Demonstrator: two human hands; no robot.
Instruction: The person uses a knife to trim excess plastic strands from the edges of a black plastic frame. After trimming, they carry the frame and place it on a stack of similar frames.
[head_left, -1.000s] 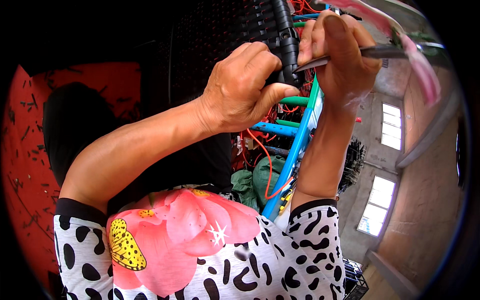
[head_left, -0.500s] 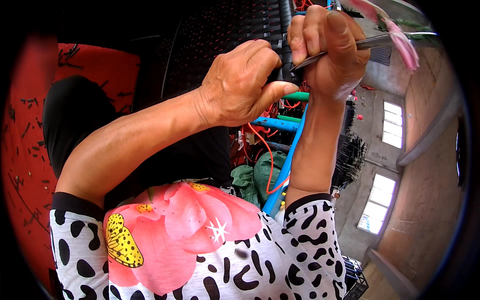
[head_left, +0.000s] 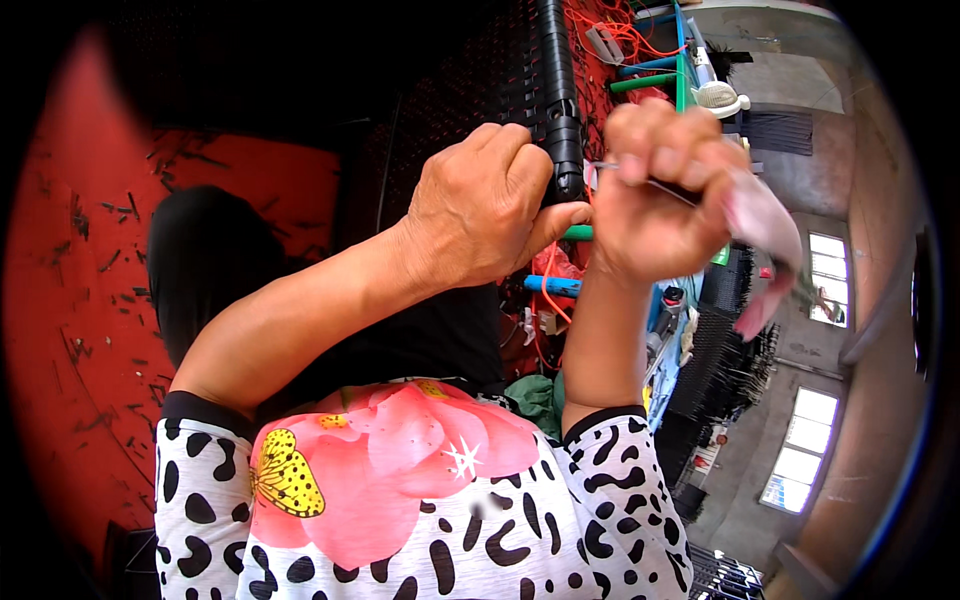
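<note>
L hand (head_left: 480,205) is clamped on the near end of the black woven panel (head_left: 520,90), fingers curled in & thumb stretched to the right, just under the tip of its thick wrapped edge (head_left: 558,110); can't see the fingertips from here. Panel's at far centre, running away from the person, w/ its edge on the right.

R hand (head_left: 665,195) is a bit blurry, off to the right & apart from L hand, fingers closed round a slim dark tool (head_left: 674,190). Pink-&-white cloth strip (head_left: 765,225) hangs on its right side.

Btwn the wrists, a bit nearer: blue tube (head_left: 552,286), w/ a green tube (head_left: 578,232) just beyond. Orange cord (head_left: 625,35) is tangled at far right of the panel. Green bag (head_left: 533,397) sits nearer, by the patterned shirt (head_left: 420,500). Over left, red floor (head_left: 90,400) w/ lots of dark scraps (head_left: 130,209); bright window (head_left: 805,430) way off right.
</note>
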